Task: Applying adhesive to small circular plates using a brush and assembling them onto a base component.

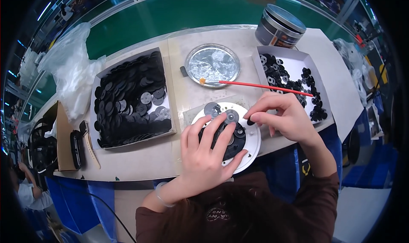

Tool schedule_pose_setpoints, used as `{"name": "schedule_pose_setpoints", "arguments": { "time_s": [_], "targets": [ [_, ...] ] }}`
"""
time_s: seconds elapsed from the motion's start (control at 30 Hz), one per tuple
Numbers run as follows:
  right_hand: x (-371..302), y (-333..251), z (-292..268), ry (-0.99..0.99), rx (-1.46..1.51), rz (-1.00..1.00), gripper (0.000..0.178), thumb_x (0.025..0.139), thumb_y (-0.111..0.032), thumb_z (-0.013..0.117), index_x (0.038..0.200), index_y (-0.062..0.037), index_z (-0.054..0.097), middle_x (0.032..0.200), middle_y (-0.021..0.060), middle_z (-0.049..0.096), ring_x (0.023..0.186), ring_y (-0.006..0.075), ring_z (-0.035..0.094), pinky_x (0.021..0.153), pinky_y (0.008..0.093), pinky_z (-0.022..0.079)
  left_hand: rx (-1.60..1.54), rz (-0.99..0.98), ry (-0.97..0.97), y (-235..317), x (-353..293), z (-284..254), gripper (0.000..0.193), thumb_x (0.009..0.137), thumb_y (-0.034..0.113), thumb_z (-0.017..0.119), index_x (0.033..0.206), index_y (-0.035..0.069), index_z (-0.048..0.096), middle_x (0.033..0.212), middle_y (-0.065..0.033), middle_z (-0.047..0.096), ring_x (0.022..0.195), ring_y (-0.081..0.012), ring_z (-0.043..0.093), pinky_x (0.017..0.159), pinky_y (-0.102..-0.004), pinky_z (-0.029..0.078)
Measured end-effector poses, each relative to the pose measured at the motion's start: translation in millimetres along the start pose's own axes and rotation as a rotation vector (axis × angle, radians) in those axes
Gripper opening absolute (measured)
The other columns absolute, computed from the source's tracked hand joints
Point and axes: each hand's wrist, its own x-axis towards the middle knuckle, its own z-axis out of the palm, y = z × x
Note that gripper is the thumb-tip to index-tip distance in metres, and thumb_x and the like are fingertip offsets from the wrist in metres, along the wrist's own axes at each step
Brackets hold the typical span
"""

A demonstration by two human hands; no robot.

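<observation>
My left hand point(203, 153) lies with its fingers spread over a black housing point(235, 147) mounted on a round white plate point(254, 152). Grey gears point(212, 109) show beside the fingertips at the far side of the plate. A small black round part point(250, 122) is pinched between the thumb and forefinger of my right hand point(284, 115), just above the right part of the plate. Its exact kind is too small to make out. My left palm and fingers cover much of the housing.
Beyond the plate, a red-handled brush point(264, 87) rests across a round metal lid point(213, 64). A shallow box point(172, 96) of dark discs stands left; another box point(321, 83) of small black gears stands right. Behind are a tin point(279, 27) and a plastic bag point(70, 68).
</observation>
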Motion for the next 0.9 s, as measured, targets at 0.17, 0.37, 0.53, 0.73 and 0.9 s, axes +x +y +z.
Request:
{"name": "schedule_pose_setpoints", "arguments": {
  "time_s": [0.17, 0.37, 0.53, 0.73, 0.9],
  "targets": [
    [9, 6, 9, -0.108, 0.353, 0.362, 0.013, 0.081, -0.005, 0.059, 0.09, 0.0041, 0.063, 0.063, 0.0038, 0.059, 0.05, 0.0049, 0.054, 0.035, 0.0146, 0.036, -0.017, -0.008, 0.03, -1, -2, 2, 0.047, 0.065, 0.03, 0.071, 0.103, 0.006, 0.059, 0.113, -0.0095, 0.053, 0.105, -0.029, 0.045, 0.086, -0.0414, 0.034],
    [14, 17, 9, -0.164, 0.522, 0.433, 0.013, 0.082, -0.003, 0.057, 0.09, 0.0064, 0.06, 0.068, 0.0098, 0.062, 0.046, 0.0043, 0.052, 0.034, 0.0133, 0.029, -0.034, -0.003, 0.016, -2, -1, 1, 0.051, 0.061, 0.027, 0.076, 0.102, 0.004, 0.056, 0.114, -0.0111, 0.053, 0.107, -0.0323, 0.043, 0.088, -0.0401, 0.035],
    [13, 18, 11, -0.138, 0.569, 0.416, 0.012, 0.082, -0.003, 0.058, 0.09, 0.0062, 0.06, 0.069, 0.0103, 0.062, 0.045, 0.0038, 0.051, 0.035, 0.013, 0.028, -0.044, -0.003, 0.021, -1, 0, 2, 0.048, 0.061, 0.025, 0.077, 0.096, 0.003, 0.054, 0.113, -0.0124, 0.053, 0.107, -0.0325, 0.043, 0.087, -0.0398, 0.035],
    [6, 26, 10, -0.094, 0.065, -0.149, 0.016, 0.078, -0.003, 0.062, 0.093, 0.0015, 0.061, 0.077, 0.0041, 0.062, 0.064, 0.0054, 0.055, 0.048, 0.0149, 0.04, -0.084, -0.015, 0.045, -2, -1, 4, 0.04, 0.065, 0.029, 0.072, 0.091, 0.004, 0.054, 0.113, -0.01, 0.053, 0.105, -0.0299, 0.046, 0.086, -0.0422, 0.033],
    [-9, 5, -14, 0.296, -0.193, -0.158, 0.01, 0.078, -0.005, 0.061, 0.086, 0.0012, 0.062, 0.077, 0.0033, 0.061, 0.067, 0.0065, 0.055, 0.052, 0.016, 0.042, -0.002, 0.015, -0.008, 0, 1, -2, 0.046, 0.061, 0.025, 0.077, 0.101, 0.009, 0.06, 0.114, -0.0109, 0.054, 0.106, -0.0313, 0.042, 0.087, -0.0389, 0.035]
  ]
}}
